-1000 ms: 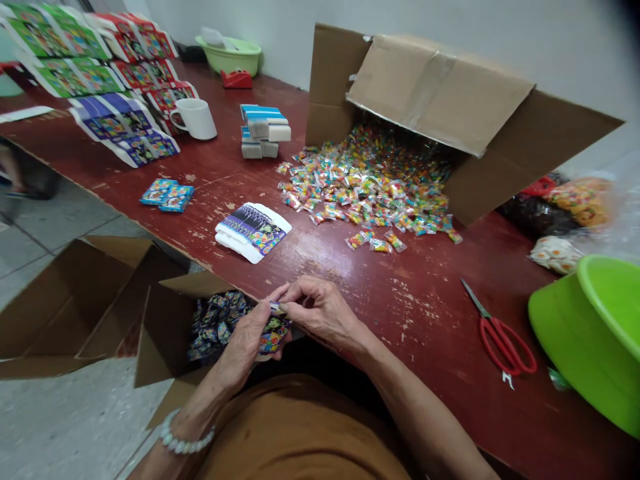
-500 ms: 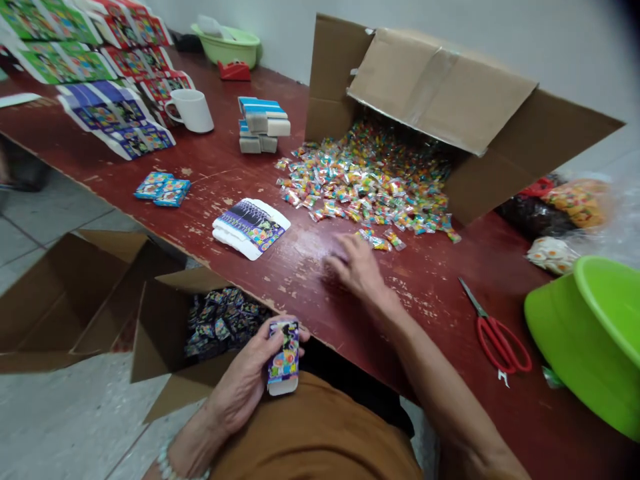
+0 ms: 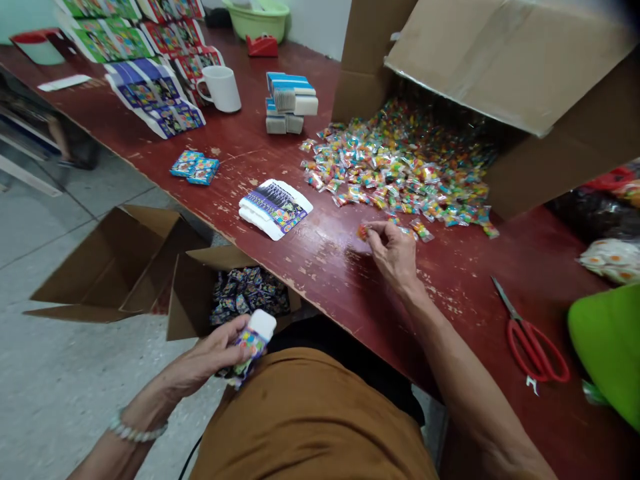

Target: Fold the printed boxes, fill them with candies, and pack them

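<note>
My left hand [image 3: 213, 355] is closed around a small printed carton [image 3: 250, 345], held low beside my lap above the floor. On the red table, my right hand [image 3: 393, 248] pinches a small wrapped candy [image 3: 363, 231] at the near edge of a heap of colourful wrapped candies [image 3: 395, 167]. The heap spills out of a big cardboard box [image 3: 505, 73] lying on its side. A stack of flat unfolded cartons [image 3: 275, 208] lies left of my right hand.
An open cardboard box [image 3: 185, 307] on the floor holds several dark printed packs [image 3: 249, 295]; an empty box [image 3: 107, 263] stands beside it. Red scissors [image 3: 533, 345] and a green basin [image 3: 607, 347] are at the right. A white mug [image 3: 223, 88], carton stacks [image 3: 155, 100] and small boxes [image 3: 287, 103] stand further back.
My hands parted from the carton they held together. The left lowered it toward my lap; the right reached out to the candy heap and pinched a candy.
</note>
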The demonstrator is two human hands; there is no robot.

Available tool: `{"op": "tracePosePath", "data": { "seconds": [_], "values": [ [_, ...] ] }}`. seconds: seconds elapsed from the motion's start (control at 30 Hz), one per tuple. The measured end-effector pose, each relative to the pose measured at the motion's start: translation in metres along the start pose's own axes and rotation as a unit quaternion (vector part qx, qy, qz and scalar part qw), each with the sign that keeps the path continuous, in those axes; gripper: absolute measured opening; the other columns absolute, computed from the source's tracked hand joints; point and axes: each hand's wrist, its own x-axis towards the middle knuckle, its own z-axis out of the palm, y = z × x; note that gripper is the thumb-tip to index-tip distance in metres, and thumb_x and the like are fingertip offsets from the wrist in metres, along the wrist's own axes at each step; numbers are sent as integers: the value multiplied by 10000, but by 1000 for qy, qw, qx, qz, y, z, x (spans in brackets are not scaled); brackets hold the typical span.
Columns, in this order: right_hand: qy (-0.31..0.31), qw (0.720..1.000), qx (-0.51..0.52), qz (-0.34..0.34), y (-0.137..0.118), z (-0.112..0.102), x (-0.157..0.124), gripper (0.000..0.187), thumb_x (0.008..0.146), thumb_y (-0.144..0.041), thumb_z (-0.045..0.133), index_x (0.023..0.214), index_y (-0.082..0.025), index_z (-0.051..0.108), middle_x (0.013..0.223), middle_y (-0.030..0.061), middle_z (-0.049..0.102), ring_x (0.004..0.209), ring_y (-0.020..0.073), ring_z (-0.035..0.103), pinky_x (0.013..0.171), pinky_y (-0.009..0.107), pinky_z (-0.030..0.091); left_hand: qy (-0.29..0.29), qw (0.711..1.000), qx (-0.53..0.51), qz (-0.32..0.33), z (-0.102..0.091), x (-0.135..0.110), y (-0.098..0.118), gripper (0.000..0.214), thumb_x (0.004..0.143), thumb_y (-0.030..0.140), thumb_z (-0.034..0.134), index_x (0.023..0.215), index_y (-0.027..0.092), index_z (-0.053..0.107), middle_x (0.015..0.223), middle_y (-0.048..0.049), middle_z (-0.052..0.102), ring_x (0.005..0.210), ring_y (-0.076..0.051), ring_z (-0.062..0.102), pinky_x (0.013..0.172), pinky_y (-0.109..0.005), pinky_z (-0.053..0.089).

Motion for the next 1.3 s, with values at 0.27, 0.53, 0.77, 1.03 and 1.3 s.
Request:
{"op": "tracePosePath", "data": {
  "seconds": [0.27,0.53,0.77,1.03,1.3],
  "values": [
    [-216,872,416,143,-78,33,-80,215,812,-396,721,879,-191,729,812,34,745,672,144,647,650,272,512,53,993,-36,99,56,17,30,384,838,331,653,1165,229,479,810,6,683,574,-140,645,574,-253,483],
    [-245,941,231,-41,-71,24,-80,102,883,-251,652,884,-225,750,838,41,649,773,175,587,730,331,488,24,989,-61,133,67,20,36,426,814,320,670,1179,227,473,821,11,658,574,-133,615,554,-258,497],
    [-338,885,314,-68,-69,15,-73,136,937,-343,629,943,-262,738,945,36,588,882,173,591,820,337,510,38,957,-272,90,76,23,41,508,897,513,585,1289,205,492,758,-30,673,572,-181,633,453,-265,531],
    [-341,821,439,128,-69,41,-90,308,822,-467,749,883,-178,665,790,4,646,572,103,577,555,237,495,62,962,-242,112,74,28,35,533,843,444,715,1270,240,471,772,-11,683,556,-192,669,399,-262,546],
    [-277,920,259,-99,-70,31,-87,267,967,-337,573,854,-174,752,766,49,702,779,157,660,754,279,511,-4,950,-310,47,70,26,47,564,960,631,404,1363,236,422,746,-44,709,448,-213,669,419,-298,533]
  ]
}}
